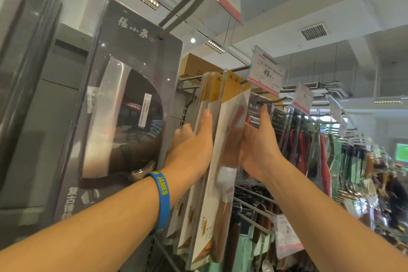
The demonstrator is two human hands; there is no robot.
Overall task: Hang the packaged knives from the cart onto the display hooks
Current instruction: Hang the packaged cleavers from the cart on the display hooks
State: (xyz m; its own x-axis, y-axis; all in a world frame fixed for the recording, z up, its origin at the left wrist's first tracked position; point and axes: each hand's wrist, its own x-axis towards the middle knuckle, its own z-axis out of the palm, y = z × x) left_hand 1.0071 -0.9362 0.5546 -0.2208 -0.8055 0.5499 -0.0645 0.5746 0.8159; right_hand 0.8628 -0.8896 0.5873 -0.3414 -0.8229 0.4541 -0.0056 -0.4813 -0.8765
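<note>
Overhead at arm's reach, a big dark cleaver pack (123,99) hangs at the left, and just right of it the yellow-and-white packaged knives (206,95) hang with their long axis running top to bottom, lower ends tipped toward the person. The left hand (189,143) grips the rear packs, thumb laid up their near edge, while the right hand (258,143) holds the front pack (231,99), straight fingers (265,115) flat on its right face and the thumb seemingly blurred through the plastic. That pack's top meets the tip of the display hook (245,80) below the price tag (267,73), so the nearer right hand likely pushes it back along the wire
</note>
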